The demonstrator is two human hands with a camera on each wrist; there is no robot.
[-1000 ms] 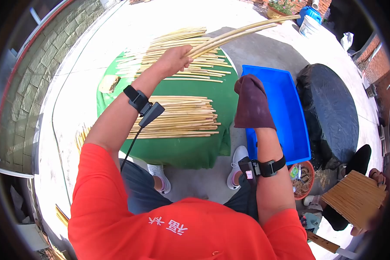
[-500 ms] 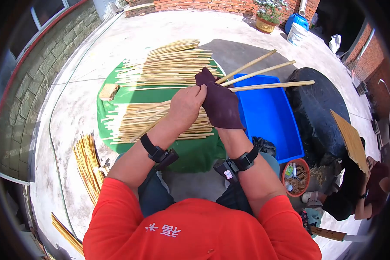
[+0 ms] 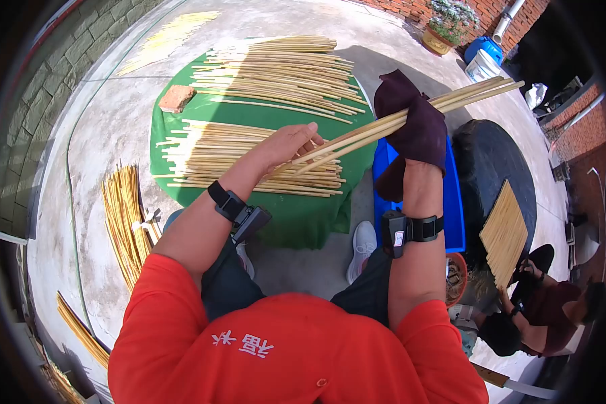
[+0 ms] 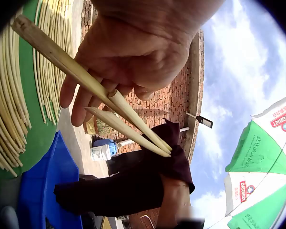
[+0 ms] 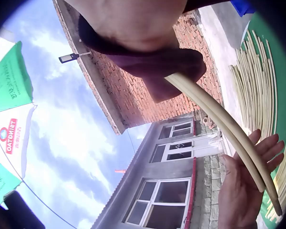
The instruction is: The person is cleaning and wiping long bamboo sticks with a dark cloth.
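Three long pale stalks (image 3: 363, 132) run slantwise over the green-covered table. My right hand (image 3: 423, 145), wrapped in a dark purple cloth (image 4: 112, 193), grips them through the fabric; its fingers are hidden inside. The far ends stick out past the cloth to the right. My left hand (image 3: 291, 144) is beside the near ends, palm toward them and fingers extended, not curled round them. In the left wrist view the stalk ends (image 4: 62, 59) cross in front of its fingers. The right wrist view shows the open left palm (image 5: 243, 191) behind the stalks.
Two rows of stalks (image 3: 283, 77) lie on the green cloth (image 3: 296, 225), with a brick (image 3: 176, 99) at the left. A blue tub (image 3: 454, 222) and a black-covered round object (image 3: 498, 158) stand at the right. Nearby, another person holds a panel of stalks (image 3: 505, 236).
The stalks, earlier gripped by the left hand alone, passed into the cloth-wrapped right hand at the middle. The right hand has since moved right with them, while the left has loosened its hold.
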